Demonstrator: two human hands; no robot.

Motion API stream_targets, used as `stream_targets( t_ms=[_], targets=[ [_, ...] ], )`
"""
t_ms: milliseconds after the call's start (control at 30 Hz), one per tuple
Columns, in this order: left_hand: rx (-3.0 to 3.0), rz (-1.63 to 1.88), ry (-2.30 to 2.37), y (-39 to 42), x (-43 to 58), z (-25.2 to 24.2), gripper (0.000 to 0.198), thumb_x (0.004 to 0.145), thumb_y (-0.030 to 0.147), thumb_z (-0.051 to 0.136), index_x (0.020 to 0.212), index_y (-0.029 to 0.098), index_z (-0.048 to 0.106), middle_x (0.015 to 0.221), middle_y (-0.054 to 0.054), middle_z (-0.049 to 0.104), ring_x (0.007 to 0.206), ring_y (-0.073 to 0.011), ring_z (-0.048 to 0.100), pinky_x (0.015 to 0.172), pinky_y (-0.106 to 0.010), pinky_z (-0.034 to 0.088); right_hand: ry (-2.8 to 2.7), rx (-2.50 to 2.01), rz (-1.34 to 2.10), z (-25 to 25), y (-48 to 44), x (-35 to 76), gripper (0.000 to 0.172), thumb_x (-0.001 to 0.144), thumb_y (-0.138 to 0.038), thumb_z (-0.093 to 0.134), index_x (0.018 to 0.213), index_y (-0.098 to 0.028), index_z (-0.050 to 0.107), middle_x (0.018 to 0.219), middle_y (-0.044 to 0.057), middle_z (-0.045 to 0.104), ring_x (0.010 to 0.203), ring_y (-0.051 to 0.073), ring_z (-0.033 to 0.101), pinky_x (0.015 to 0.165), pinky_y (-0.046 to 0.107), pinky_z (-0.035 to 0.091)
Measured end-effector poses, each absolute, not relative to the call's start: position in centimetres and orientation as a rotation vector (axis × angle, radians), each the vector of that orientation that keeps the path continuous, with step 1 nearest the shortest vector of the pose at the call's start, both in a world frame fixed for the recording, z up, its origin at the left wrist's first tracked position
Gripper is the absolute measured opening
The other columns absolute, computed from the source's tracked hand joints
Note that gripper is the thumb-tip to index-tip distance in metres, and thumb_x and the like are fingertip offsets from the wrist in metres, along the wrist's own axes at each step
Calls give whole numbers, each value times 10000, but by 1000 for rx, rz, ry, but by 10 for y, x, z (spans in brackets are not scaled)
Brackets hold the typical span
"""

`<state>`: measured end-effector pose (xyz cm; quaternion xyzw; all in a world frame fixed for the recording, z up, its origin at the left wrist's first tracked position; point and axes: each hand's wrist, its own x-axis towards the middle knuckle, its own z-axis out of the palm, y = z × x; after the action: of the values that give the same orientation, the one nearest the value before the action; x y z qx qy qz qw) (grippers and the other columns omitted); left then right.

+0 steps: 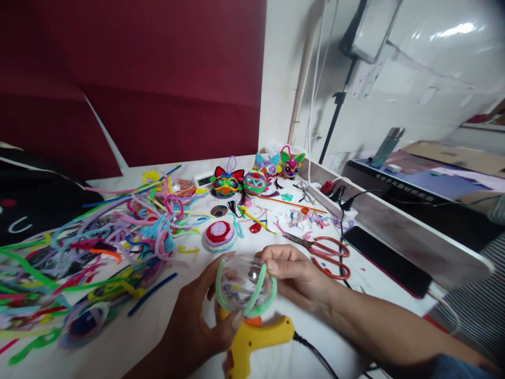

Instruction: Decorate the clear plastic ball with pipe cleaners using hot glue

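Observation:
A clear plastic ball point(239, 276) is held up between my two hands above the table. Light green pipe cleaner point(258, 287) runs over its surface in curved strips. My left hand point(205, 310) wraps the ball's left side, its thumb pressing low at the front. On the upper right, my right hand point(292, 271) pinches the end of a green strip between thumb and fingers. Just below the ball lies a yellow hot glue gun point(260, 337), its cord trailing right. Orange-handled scissors point(325, 250) lie beyond my right hand.
Loose coloured pipe cleaners point(145, 226) cover the left of the table. Several decorated animal-face balls point(227, 181) stand at the back. A coiled pipe-cleaner dome point(219, 235) sits ahead of the ball. At right are a phone point(386, 260) and a power strip point(335, 202) with cords.

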<state>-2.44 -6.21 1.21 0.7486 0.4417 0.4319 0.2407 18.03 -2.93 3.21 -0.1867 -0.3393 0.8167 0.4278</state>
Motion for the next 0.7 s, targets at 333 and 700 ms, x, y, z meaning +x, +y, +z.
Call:
stream_targets(
  t_ms=[333, 700],
  targets=[
    [2116, 1229, 1204, -63, -23, 15, 479, 685, 264, 649, 1160, 235, 602, 812, 2, 713, 712, -199, 680, 565, -238, 536, -856, -473, 2004, 34, -31, 179, 244, 642, -285, 852, 668, -111, 683, 591, 3, 652, 537, 90, 569, 592, 214, 420],
    [1955, 1208, 1196, -65, -22, 10, 547, 678, 280, 652, 1214, 197, 585, 961, -50, 728, 847, -234, 695, 692, -288, 588, -892, -478, 2008, 33, -30, 179, 256, 664, -305, 842, 678, -113, 674, 602, 6, 656, 541, 92, 564, 600, 224, 417]
  ],
)
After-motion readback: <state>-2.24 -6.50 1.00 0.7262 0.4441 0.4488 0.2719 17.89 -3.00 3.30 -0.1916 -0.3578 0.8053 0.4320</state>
